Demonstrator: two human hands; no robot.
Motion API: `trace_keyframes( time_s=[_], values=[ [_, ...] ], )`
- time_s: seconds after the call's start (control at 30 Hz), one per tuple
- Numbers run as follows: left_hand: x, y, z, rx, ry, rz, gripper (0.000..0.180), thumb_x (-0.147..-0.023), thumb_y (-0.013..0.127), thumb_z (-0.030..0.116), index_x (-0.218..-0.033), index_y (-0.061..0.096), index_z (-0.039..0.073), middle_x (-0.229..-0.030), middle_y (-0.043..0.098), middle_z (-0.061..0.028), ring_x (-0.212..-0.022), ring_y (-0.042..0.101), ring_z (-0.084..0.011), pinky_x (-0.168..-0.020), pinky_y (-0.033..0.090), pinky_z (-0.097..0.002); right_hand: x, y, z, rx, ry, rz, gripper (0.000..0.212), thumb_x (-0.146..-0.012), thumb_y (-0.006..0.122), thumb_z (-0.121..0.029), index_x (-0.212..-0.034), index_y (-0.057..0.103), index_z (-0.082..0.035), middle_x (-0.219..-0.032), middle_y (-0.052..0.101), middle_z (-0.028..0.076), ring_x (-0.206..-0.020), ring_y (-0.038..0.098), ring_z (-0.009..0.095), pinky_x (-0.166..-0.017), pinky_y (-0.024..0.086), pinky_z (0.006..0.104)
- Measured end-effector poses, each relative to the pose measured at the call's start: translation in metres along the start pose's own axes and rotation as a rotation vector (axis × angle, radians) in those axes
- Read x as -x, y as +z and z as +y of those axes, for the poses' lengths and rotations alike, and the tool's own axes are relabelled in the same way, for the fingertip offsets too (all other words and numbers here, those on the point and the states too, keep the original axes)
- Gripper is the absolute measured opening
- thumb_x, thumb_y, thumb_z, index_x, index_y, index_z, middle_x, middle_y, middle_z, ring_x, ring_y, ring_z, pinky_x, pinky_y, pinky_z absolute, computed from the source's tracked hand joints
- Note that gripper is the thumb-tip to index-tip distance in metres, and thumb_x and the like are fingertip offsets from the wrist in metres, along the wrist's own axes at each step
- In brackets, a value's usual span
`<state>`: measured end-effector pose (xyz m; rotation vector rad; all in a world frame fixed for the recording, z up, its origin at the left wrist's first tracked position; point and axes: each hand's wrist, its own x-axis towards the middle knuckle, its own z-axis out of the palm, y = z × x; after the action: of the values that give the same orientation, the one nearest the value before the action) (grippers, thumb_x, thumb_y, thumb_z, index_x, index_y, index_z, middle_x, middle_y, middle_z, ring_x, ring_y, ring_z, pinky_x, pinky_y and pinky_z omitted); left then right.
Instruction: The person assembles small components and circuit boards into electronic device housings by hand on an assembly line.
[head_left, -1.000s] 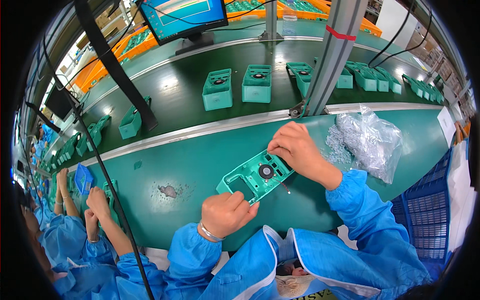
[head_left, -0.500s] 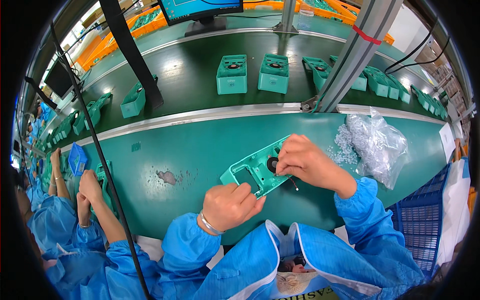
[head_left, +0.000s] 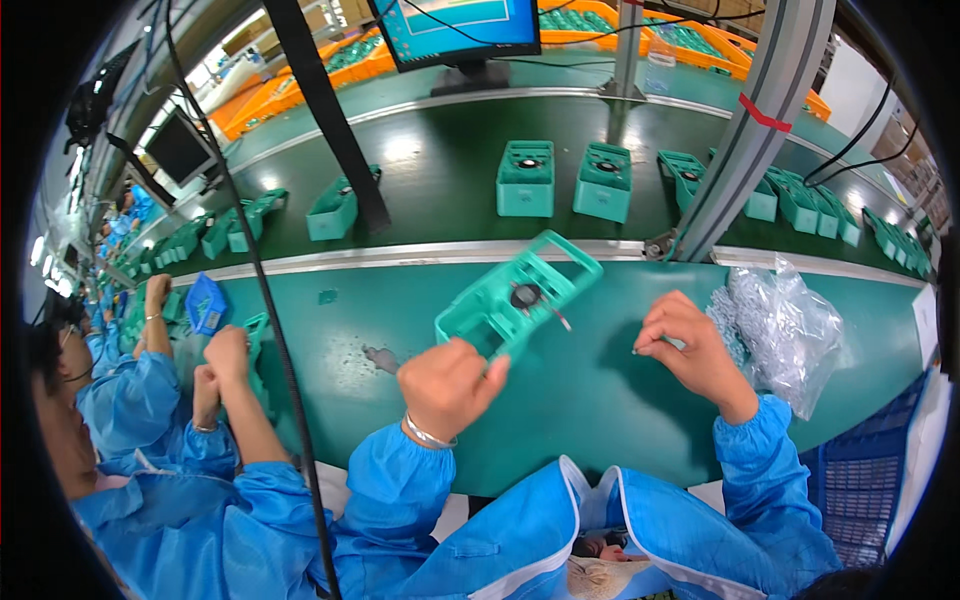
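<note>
My left hand [head_left: 445, 388] is closed round the near left end of a green plastic housing [head_left: 478, 292], which it holds tilted above the bench. Fixed inside the housing is a round black speaker-like part [head_left: 525, 296], and a short wire with a small white plug [head_left: 564, 322] sticks out past the edge. Off to the right, apart from the housing, my right hand [head_left: 690, 352] has thumb and forefinger pinched together. A tiny light speck shows at its fingertips, too small to name. Beyond that hand lies a clear plastic bag [head_left: 785, 330] of small pale pieces.
Similar green housings [head_left: 525, 185] stand along the dark belt [head_left: 430, 190] behind the metal rail. A metal post [head_left: 745, 150] rises at the right; a black cable [head_left: 255, 260] hangs at the left. Co-workers' hands [head_left: 228, 355] work at the left beside a blue bin [head_left: 205, 303]. A blue crate [head_left: 865, 470] stands lower right.
My right hand has left the housing and moved right towards the bag. My left hand has raised the housing and swung it away from me. The whole view has shifted slightly.
</note>
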<state>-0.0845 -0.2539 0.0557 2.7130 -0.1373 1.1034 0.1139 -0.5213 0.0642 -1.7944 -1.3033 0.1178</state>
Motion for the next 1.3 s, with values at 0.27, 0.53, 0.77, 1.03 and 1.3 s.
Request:
trace_keyframes(
  time_s=[0.27,0.53,0.77,1.03,1.3],
  values=[
    [-0.054,0.033,-0.091,-0.446,-0.219,0.138,0.034,-0.091,0.077,0.030,-0.068,0.062,0.010,-0.074,0.060,-0.0071,-0.059,0.061,-0.0342,-0.050,0.045,-0.0425,0.007,0.023,-0.001,-0.012,-0.184,0.050,0.017,-0.074,0.083,-0.005,-0.084,0.070,-0.010,-0.087,0.064,0.002,-0.091,0.060,0.026,-0.081,0.048,0.0408],
    [-0.096,0.102,-0.136,-0.413,-0.386,0.018,0.026,-0.095,0.070,0.038,-0.092,0.072,0.013,-0.098,0.068,-0.0073,-0.077,0.069,-0.0359,-0.066,0.054,-0.0493,0.013,0.024,0.013,0.091,-0.219,0.042,0.019,-0.069,0.082,-0.004,-0.082,0.071,-0.013,-0.087,0.064,0.001,-0.091,0.061,0.026,-0.079,0.047,0.0395],
    [-0.087,0.060,-0.215,-0.515,-0.345,0.227,0.043,-0.095,0.069,0.030,-0.131,0.063,0.008,-0.130,0.062,-0.0192,-0.127,0.056,-0.0396,-0.102,0.050,-0.0492,0.011,0.023,0.005,0.121,-0.232,0.006,0.014,-0.073,0.078,-0.007,-0.083,0.070,-0.014,-0.087,0.061,0.000,-0.094,0.059,0.024,-0.081,0.046,0.0383],
    [-0.046,0.024,-0.240,-0.663,-0.904,-0.190,0.034,-0.092,0.071,0.036,-0.116,0.069,0.012,-0.116,0.069,-0.0104,-0.101,0.070,-0.0393,-0.081,0.057,-0.0500,0.016,0.022,0.012,0.130,-0.247,-0.001,0.014,-0.073,0.077,-0.008,-0.083,0.069,-0.013,-0.087,0.060,0.001,-0.094,0.058,0.024,-0.081,0.045,0.0384],
    [-0.033,0.030,-0.128,-0.210,-0.584,0.219,0.018,-0.092,0.072,0.021,-0.101,0.065,0.006,-0.088,0.062,-0.0129,-0.071,0.062,-0.0362,-0.063,0.048,-0.0454,0.015,0.021,0.019,0.142,-0.229,0.086,0.015,-0.073,0.080,-0.008,-0.082,0.069,-0.013,-0.087,0.062,0.001,-0.092,0.060,0.025,-0.079,0.046,0.0390]
  ],
)
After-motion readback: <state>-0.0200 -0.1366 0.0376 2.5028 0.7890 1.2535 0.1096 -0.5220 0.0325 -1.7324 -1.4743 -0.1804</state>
